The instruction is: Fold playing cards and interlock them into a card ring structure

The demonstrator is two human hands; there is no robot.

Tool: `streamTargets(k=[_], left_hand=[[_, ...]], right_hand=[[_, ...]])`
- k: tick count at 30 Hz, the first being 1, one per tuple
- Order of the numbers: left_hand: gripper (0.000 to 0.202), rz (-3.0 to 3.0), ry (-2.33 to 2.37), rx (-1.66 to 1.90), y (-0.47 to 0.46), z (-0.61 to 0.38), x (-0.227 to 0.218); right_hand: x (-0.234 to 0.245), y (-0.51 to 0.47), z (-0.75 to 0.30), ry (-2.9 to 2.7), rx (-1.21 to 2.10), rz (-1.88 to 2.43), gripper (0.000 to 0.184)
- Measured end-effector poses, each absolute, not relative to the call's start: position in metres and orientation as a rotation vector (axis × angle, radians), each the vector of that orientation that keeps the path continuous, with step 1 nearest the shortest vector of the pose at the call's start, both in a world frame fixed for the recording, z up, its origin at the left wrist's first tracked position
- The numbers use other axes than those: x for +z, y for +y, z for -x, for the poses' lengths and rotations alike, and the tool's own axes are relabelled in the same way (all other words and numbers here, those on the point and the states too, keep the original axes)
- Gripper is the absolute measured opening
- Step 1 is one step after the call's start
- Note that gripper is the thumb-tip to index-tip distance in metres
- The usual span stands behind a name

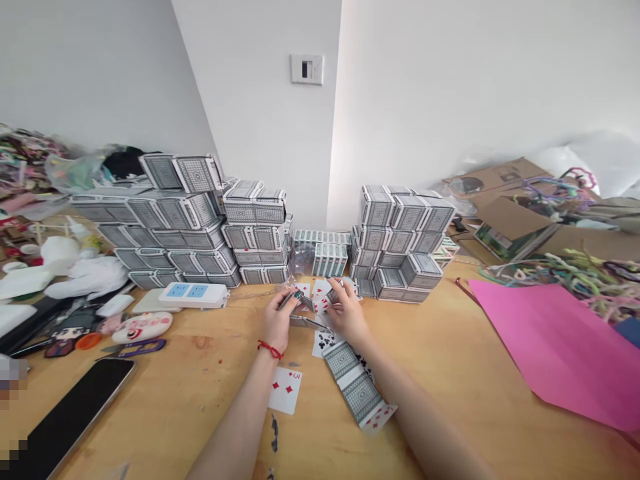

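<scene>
In the middle of the table, my left hand (276, 321), with a red string bracelet, is closed on a folded playing card (307, 303). My right hand (349, 312) faces it, fingers pinched on another playing card (334, 289). Face-up cards lie under and behind both hands. Just below them is a card with black clubs (321, 343), partly covered. Near my right forearm rests a patterned strip of joined cards (354, 383), back side up. A three of diamonds (287, 390) lies beside my left forearm.
Stacked card blocks rise at the left (175, 220) and right (395, 233). Smaller card stacks (330, 259) stand between them. At left are a power strip (195, 295), purple snips (137, 347) and a phone (75, 420). Pink paper (550, 347) and cardboard boxes (520, 227) occupy the right.
</scene>
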State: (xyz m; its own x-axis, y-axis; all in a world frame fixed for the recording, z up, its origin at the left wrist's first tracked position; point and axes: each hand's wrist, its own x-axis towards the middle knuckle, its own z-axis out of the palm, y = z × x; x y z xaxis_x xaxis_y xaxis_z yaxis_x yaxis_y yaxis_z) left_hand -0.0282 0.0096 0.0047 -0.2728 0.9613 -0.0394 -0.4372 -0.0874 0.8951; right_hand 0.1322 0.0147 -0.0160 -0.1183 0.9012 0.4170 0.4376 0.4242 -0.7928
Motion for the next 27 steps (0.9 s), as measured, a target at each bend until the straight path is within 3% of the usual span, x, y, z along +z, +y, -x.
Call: streamTargets(k=[14, 27], left_hand=[[0.029, -0.758, 1.07, 1.61, 0.011, 0.028, 0.002], [0.027, -0.808, 1.127, 1.712, 0.014, 0.033, -0.002]], right_hand=[[-0.015, 0.015, -0.133, -1.782, 0.417, 1.279, 0.069], [0.001, 0.005, -0.135, -1.946, 0.017, 1.582, 0.055]])
